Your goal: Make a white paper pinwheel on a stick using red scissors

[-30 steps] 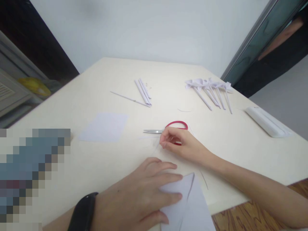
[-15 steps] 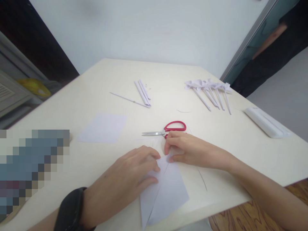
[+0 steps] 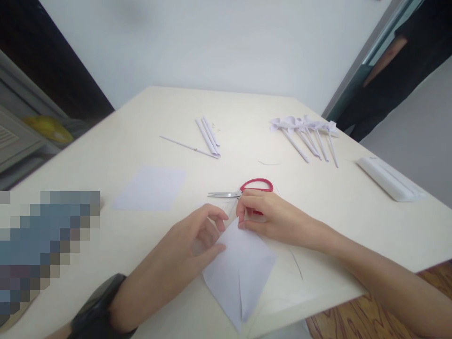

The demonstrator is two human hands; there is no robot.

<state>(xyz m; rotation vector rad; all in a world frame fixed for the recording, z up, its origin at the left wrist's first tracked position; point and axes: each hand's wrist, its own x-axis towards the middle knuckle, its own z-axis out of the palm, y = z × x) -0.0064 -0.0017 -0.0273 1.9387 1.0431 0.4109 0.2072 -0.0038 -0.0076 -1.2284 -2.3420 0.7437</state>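
Observation:
A white square sheet of paper [image 3: 243,259] lies in front of me, turned with a corner toward me. A slit runs inward from that near corner, and the two flaps beside it are slightly apart. My right hand [image 3: 270,214] pinches the far corner between thumb and fingers. My left hand [image 3: 194,245] is beside the left edge, its fingers curved and apart and the thumb tip at the paper. Just beyond the right hand lie red-handled scissors [image 3: 257,184], blades pointing left, with one handle loop partly hidden by that hand.
Another white sheet [image 3: 148,188] lies to the left. Rolled paper tubes [image 3: 207,136] and a thin stick [image 3: 183,145] lie farther back. Several paper pinwheels [image 3: 303,129] rest at the back right, near a white package [image 3: 388,179]. A person in dark clothes [image 3: 399,70] stands at the right.
The paper has turned so that its slit corner points more directly at me. My left hand has lifted off the sheet and opened; the right hand has shifted slightly left.

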